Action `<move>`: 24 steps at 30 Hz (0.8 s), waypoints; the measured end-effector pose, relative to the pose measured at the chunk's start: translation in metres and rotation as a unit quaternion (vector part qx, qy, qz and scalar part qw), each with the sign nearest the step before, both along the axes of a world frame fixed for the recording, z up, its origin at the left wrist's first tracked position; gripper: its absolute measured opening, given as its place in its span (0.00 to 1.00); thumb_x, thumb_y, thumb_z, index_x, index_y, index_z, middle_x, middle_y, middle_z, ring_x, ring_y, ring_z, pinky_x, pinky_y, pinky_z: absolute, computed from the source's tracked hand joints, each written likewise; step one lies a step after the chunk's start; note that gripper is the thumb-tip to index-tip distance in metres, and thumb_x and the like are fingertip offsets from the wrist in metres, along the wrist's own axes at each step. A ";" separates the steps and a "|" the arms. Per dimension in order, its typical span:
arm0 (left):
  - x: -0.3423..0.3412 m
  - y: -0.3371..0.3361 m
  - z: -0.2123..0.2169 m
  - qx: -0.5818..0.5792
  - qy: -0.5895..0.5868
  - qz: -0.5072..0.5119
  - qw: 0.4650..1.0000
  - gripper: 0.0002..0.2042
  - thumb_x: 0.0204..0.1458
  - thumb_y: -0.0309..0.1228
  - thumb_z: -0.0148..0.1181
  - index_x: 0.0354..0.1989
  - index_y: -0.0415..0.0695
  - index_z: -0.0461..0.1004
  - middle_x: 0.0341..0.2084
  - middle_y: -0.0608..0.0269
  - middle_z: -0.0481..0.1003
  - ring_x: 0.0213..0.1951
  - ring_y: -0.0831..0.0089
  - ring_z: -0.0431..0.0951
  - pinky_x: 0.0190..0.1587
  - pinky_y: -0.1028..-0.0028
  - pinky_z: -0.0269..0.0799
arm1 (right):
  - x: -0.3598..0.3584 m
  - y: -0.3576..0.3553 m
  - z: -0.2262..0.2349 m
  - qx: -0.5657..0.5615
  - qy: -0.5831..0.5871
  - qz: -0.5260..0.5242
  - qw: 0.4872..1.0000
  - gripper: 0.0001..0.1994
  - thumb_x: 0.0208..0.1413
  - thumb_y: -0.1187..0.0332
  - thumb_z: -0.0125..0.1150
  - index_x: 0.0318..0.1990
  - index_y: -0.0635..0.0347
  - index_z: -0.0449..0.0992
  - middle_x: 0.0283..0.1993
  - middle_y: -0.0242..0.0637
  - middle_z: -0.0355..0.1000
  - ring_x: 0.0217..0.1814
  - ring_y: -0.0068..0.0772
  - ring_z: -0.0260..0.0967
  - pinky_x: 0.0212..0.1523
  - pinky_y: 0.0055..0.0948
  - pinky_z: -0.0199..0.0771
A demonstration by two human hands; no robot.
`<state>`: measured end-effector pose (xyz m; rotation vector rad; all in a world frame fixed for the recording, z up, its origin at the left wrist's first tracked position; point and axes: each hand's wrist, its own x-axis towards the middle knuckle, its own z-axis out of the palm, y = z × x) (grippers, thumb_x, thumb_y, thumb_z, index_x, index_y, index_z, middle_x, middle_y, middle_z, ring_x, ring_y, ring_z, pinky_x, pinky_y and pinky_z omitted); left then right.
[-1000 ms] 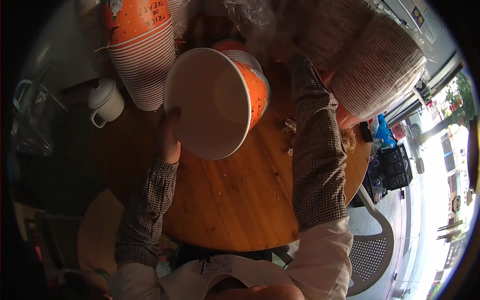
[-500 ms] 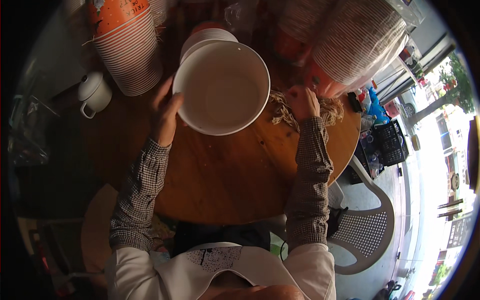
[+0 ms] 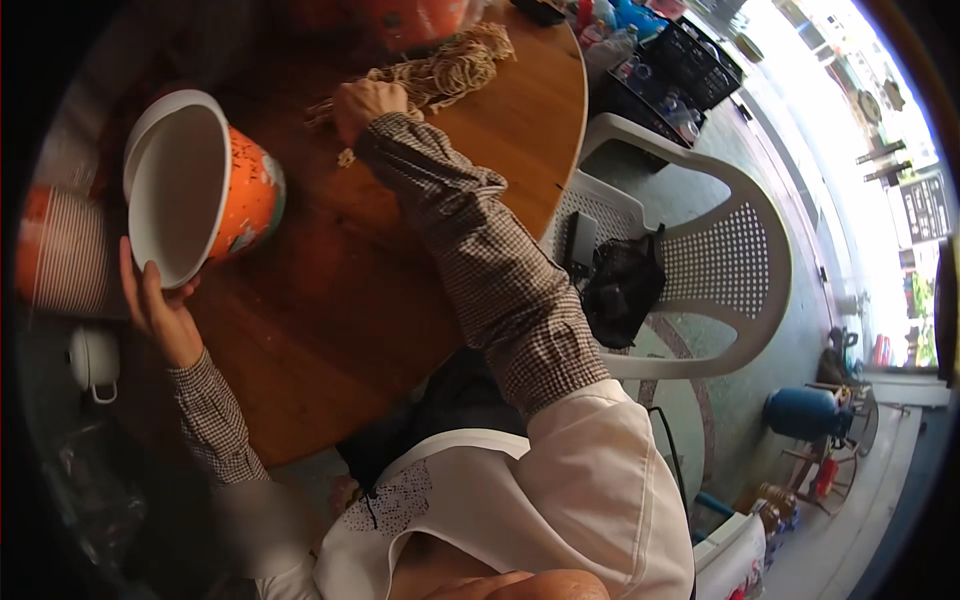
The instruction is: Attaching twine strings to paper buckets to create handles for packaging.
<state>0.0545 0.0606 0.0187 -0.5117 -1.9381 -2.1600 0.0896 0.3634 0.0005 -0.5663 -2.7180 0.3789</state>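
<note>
A large orange paper bucket (image 3: 256, 195) with a white inside lies tilted over the left part of the wooden table, its mouth turned left. My left hand (image 3: 165, 310) grips its lower rim, fingers outside and thumb near the edge. Another white rim shows at the bucket's upper left edge; whether it is a second bucket, I cannot tell. Farther off, my right hand (image 3: 368, 108) is closed on the end of a bundle of tan raffia-like strings (image 3: 455, 75) on the table. Its fingertips are partly hidden among the strands.
A stack of orange buckets (image 3: 70, 250) stands at far left, near a lidded white mug (image 3: 94, 360). More orange buckets (image 3: 415, 20) sit at the far edge. Right of the wooden table (image 3: 330, 300) are a white plastic chair (image 3: 740, 310) with a black bag (image 3: 625, 290) and black crates (image 3: 690, 65).
The view has swung to the right, so the table things appear farther left. The bucket has tipped in my left hand, showing its orange side. My right hand stays at the strings.
</note>
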 end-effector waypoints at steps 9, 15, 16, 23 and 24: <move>-0.012 -0.004 -0.033 -0.148 0.222 -0.024 0.963 0.20 0.64 0.35 0.46 0.61 0.37 0.62 0.50 0.53 0.69 0.34 0.70 0.75 0.38 0.75 0.75 | -0.014 -0.013 -0.014 0.023 -0.009 -0.005 1.000 0.07 0.50 0.63 0.61 0.28 0.51 0.82 0.31 0.33 0.78 0.36 0.30 0.77 0.32 0.30 0.72; -0.013 0.011 -0.027 -0.240 0.389 0.113 0.882 0.16 0.54 0.27 0.61 0.51 0.39 0.72 0.48 0.55 0.64 0.48 0.67 0.71 0.46 0.73 0.79 | -0.023 -0.018 -0.021 0.011 0.064 0.001 0.998 0.10 0.52 0.66 0.56 0.35 0.61 0.80 0.35 0.43 0.74 0.38 0.38 0.75 0.32 0.33 0.70; -0.012 0.014 -0.027 -0.240 0.389 0.109 0.883 0.16 0.54 0.27 0.61 0.51 0.39 0.72 0.48 0.55 0.64 0.48 0.67 0.71 0.46 0.73 0.79 | -0.029 -0.017 -0.025 0.009 0.063 -0.003 0.998 0.10 0.52 0.66 0.56 0.35 0.61 0.80 0.35 0.43 0.74 0.38 0.38 0.75 0.32 0.33 0.70; -0.007 0.028 -0.016 -0.299 0.463 0.215 0.806 0.12 0.52 0.30 0.64 0.43 0.40 0.77 0.43 0.56 0.69 0.45 0.66 0.72 0.48 0.71 0.75 | -0.021 -0.030 -0.007 -0.168 0.183 0.069 0.966 0.07 0.48 0.69 0.55 0.31 0.61 0.77 0.30 0.48 0.76 0.36 0.48 0.76 0.36 0.40 0.76; -0.005 0.031 -0.016 -0.299 0.456 0.207 0.812 0.12 0.52 0.29 0.64 0.44 0.39 0.76 0.44 0.56 0.70 0.46 0.66 0.72 0.48 0.71 0.75 | -0.019 -0.032 -0.007 -0.169 0.183 0.068 0.966 0.07 0.48 0.69 0.55 0.31 0.61 0.77 0.30 0.48 0.76 0.36 0.48 0.76 0.36 0.40 0.76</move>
